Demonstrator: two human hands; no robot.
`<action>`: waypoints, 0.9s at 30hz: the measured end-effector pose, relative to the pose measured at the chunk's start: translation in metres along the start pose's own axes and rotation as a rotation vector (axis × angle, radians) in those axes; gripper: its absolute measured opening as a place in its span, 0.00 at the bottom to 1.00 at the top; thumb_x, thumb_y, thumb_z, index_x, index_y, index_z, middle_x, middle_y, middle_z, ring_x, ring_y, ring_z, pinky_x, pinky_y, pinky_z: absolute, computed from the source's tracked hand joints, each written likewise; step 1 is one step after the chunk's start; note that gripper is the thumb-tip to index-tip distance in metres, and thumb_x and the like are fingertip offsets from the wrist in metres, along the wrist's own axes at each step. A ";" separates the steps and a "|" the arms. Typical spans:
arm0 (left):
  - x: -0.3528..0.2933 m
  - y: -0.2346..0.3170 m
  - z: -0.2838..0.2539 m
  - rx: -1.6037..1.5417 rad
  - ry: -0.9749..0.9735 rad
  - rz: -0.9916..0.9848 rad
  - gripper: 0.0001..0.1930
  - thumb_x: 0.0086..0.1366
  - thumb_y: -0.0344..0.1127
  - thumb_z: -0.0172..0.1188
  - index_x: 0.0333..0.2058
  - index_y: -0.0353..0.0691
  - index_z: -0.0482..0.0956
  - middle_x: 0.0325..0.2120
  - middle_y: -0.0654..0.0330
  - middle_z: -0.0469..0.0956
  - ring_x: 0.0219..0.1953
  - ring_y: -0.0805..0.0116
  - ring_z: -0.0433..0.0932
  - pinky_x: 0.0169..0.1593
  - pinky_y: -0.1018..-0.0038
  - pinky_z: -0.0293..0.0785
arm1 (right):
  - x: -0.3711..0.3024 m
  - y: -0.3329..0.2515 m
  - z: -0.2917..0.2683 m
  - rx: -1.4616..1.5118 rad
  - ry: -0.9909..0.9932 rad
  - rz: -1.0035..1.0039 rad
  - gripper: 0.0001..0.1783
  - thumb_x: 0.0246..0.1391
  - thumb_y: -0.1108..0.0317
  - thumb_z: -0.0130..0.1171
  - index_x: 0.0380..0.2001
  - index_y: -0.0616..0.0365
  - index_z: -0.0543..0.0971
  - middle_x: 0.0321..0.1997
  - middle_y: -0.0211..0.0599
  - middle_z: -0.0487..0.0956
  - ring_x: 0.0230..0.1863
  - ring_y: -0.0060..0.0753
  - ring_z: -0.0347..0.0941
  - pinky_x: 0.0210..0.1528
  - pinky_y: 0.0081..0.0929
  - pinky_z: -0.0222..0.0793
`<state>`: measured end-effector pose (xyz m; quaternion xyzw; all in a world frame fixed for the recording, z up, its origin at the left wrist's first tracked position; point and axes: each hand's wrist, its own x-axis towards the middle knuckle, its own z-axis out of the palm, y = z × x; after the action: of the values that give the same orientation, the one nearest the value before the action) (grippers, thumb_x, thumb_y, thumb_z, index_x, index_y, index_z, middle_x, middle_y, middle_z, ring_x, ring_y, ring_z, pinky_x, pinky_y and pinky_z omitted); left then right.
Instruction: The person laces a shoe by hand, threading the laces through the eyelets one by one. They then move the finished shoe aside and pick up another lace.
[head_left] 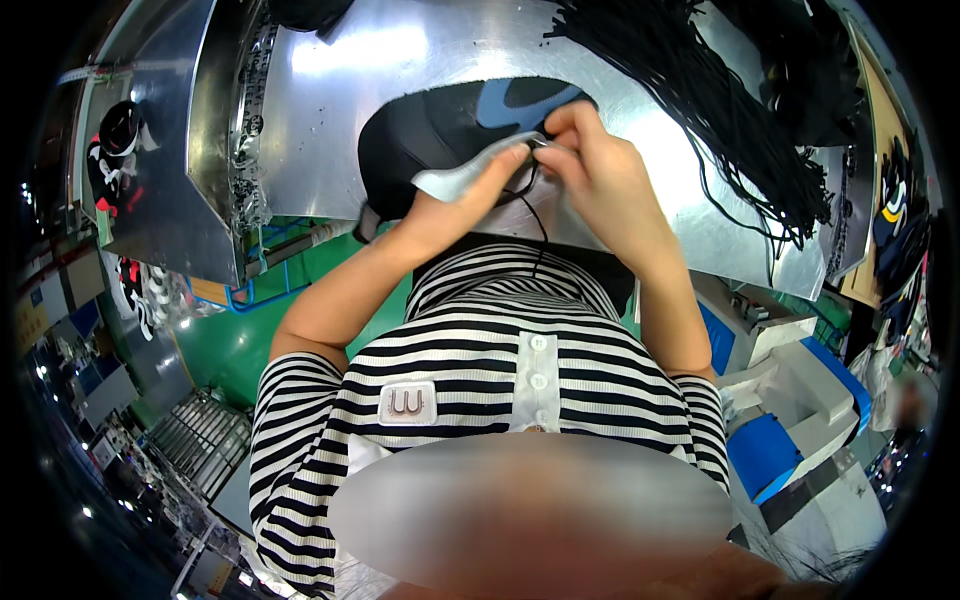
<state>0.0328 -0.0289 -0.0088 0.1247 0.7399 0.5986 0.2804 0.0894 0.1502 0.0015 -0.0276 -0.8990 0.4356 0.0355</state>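
Observation:
A black shoe upper with a curved blue stripe lies on its side on the metal table in front of me. My left hand is closed on its pale grey edge, thumb pressed near the lacing opening. Just to the right, my right hand pinches close to the left thumb, at the end of a black shoelace. The fingertips of both hands nearly meet there, and the lace tip itself is hard to make out. From between the hands, the black shoelace hangs down over the table's near edge towards my striped shirt.
A large bundle of black laces spreads over the right of the metal table. Dark items are piled at the far right corner. A raised metal side panel stands on the left. Below right is a grey and blue machine.

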 end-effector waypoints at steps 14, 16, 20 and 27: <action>0.043 0.009 -0.056 0.476 -0.353 0.262 0.26 0.69 0.47 0.58 0.54 0.28 0.74 0.46 0.51 0.81 0.50 0.62 0.80 0.57 0.71 0.72 | 0.039 0.034 -0.020 0.751 0.340 0.390 0.18 0.47 0.69 0.73 0.41 0.57 0.78 0.33 0.23 0.76 0.31 0.13 0.69 0.31 0.14 0.63; 0.038 0.020 -0.060 0.597 -0.387 0.308 0.22 0.63 0.40 0.66 0.51 0.34 0.77 0.41 0.50 0.83 0.42 0.61 0.83 0.50 0.72 0.75 | 0.037 0.043 -0.015 0.759 0.444 0.365 0.15 0.50 0.67 0.71 0.40 0.55 0.78 0.30 0.19 0.74 0.27 0.10 0.64 0.27 0.12 0.57; 0.038 0.013 -0.048 0.804 0.008 0.590 0.08 0.63 0.30 0.62 0.41 0.39 0.80 0.24 0.55 0.80 0.26 0.56 0.79 0.30 0.67 0.73 | 0.020 0.037 -0.004 0.769 0.280 0.373 0.12 0.58 0.65 0.64 0.43 0.57 0.81 0.27 0.19 0.75 0.21 0.09 0.60 0.23 0.10 0.52; 0.044 0.030 -0.029 0.858 0.142 0.812 0.09 0.59 0.29 0.64 0.40 0.41 0.81 0.27 0.56 0.82 0.26 0.58 0.80 0.32 0.67 0.75 | 0.026 0.019 0.030 1.251 -0.015 0.349 0.13 0.61 0.66 0.61 0.44 0.63 0.80 0.21 0.19 0.71 0.16 0.05 0.54 0.17 0.11 0.45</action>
<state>-0.0239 -0.0224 0.0120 0.4597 0.8257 0.3124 -0.0964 0.0615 0.1407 -0.0312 -0.1442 -0.4583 0.8764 -0.0327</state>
